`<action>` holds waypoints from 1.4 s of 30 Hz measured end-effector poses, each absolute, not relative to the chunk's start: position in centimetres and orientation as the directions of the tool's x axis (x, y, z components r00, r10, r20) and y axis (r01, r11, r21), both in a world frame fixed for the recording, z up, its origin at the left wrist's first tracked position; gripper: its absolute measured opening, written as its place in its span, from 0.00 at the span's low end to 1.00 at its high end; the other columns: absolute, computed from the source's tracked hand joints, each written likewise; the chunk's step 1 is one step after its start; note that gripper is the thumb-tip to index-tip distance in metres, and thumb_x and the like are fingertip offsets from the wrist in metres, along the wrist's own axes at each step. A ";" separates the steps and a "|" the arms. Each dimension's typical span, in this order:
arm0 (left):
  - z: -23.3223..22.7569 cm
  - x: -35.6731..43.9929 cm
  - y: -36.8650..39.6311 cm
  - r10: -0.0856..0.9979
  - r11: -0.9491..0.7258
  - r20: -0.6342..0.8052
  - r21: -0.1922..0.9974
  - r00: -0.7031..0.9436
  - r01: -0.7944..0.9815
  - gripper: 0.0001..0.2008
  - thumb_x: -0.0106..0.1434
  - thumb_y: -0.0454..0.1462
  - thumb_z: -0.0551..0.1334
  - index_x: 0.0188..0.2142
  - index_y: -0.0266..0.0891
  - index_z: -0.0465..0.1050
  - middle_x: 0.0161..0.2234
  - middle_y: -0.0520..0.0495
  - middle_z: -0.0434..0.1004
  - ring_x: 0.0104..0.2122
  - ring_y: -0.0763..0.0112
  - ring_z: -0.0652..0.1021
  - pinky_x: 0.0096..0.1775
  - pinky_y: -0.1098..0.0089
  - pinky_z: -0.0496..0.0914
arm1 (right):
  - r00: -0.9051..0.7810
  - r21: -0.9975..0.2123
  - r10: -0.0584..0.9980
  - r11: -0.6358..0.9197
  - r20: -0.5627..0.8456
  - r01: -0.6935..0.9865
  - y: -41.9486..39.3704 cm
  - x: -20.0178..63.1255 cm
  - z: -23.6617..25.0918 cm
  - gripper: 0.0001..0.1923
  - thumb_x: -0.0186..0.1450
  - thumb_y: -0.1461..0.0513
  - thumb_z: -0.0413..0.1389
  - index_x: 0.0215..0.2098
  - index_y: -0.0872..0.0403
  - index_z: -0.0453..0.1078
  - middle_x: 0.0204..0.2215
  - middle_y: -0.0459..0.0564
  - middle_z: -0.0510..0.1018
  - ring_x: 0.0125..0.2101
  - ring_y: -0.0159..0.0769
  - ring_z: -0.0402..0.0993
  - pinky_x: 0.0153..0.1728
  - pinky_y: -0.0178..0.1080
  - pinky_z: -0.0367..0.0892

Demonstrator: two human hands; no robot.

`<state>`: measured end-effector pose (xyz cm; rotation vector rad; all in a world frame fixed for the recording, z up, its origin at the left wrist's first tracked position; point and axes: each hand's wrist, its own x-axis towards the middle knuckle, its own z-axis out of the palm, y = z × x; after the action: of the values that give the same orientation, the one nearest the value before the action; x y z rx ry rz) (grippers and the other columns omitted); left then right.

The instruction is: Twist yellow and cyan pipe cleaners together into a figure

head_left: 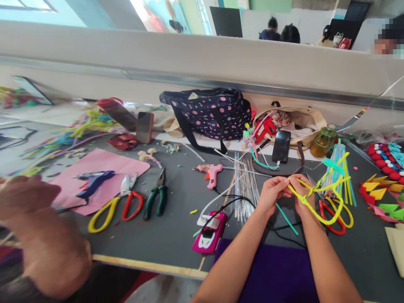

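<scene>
My left hand [273,192] and my right hand [299,191] meet above the dark table on the right side. Fingertips of both pinch the near end of a yellow pipe cleaner [304,199], which is twisted and bent into open loops. The loops extend over my right hand and beyond it, and a flat green piece [333,166] shows at their far side. Below my hands, a green strip [287,219] slants across the table. Scissors with red and yellow handles [347,213] lie beside my right wrist, partly behind the loops.
A co-worker's blurred arm [47,244] reaches in from the left. Nearby lie a blue glue gun [96,184], scissors [111,214] and pliers [155,200]. A pink glue gun [214,173], wires [248,189] and a cable occupy the middle. Bags, a phone [281,145] and a bottle [322,143] stand behind.
</scene>
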<state>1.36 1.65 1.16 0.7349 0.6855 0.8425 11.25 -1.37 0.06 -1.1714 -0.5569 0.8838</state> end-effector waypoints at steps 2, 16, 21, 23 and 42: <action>1.3 1.4 1.7 0.832 0.464 -0.237 0.792 0.501 -0.397 0.19 0.46 0.46 0.73 0.29 0.32 0.74 0.21 0.47 0.77 0.19 0.75 0.75 0.25 0.75 0.72 | 0.566 -0.939 0.822 0.136 -0.071 -0.315 -1.4 11.3 0.2 0.13 0.50 0.55 0.65 0.26 0.55 0.72 0.18 0.43 0.71 0.19 0.27 0.63 0.19 0.30 0.57; 0.9 1.4 1.7 0.842 0.443 -0.218 0.801 0.494 -0.403 0.18 0.47 0.44 0.73 0.28 0.32 0.74 0.20 0.47 0.76 0.19 0.74 0.75 0.25 0.75 0.71 | 0.542 -0.918 0.834 0.131 -0.103 -0.375 -1.5 10.7 0.8 0.13 0.49 0.55 0.65 0.25 0.55 0.71 0.17 0.40 0.69 0.17 0.25 0.60 0.17 0.30 0.56; 0.6 1.4 1.7 0.826 0.468 -0.228 0.786 0.515 -0.404 0.19 0.46 0.45 0.73 0.28 0.32 0.73 0.20 0.47 0.76 0.19 0.74 0.75 0.24 0.75 0.71 | 0.510 -0.919 0.851 0.093 -0.127 -0.384 -1.5 10.8 1.2 0.12 0.49 0.55 0.64 0.24 0.54 0.70 0.15 0.40 0.67 0.14 0.25 0.58 0.14 0.30 0.55; 0.6 1.4 1.7 0.813 0.486 -0.230 0.773 0.535 -0.407 0.19 0.46 0.45 0.73 0.27 0.32 0.73 0.20 0.47 0.76 0.19 0.75 0.75 0.24 0.76 0.70 | 0.490 -0.912 0.861 0.083 -0.138 -0.402 -1.6 10.7 1.4 0.12 0.49 0.55 0.64 0.24 0.54 0.69 0.14 0.39 0.66 0.13 0.24 0.57 0.13 0.29 0.55; 0.5 1.2 1.8 0.747 0.576 -0.239 0.698 0.621 -0.425 0.19 0.45 0.45 0.74 0.26 0.33 0.72 0.19 0.50 0.74 0.18 0.78 0.73 0.24 0.77 0.71 | 0.424 -0.925 0.901 0.081 -0.092 -0.372 -1.9 10.9 1.6 0.11 0.54 0.55 0.62 0.24 0.53 0.69 0.16 0.41 0.66 0.15 0.26 0.59 0.13 0.30 0.54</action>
<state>1.20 1.78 0.53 0.6412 0.5585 0.7287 10.87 -1.86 1.64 -1.1056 -0.6002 1.0421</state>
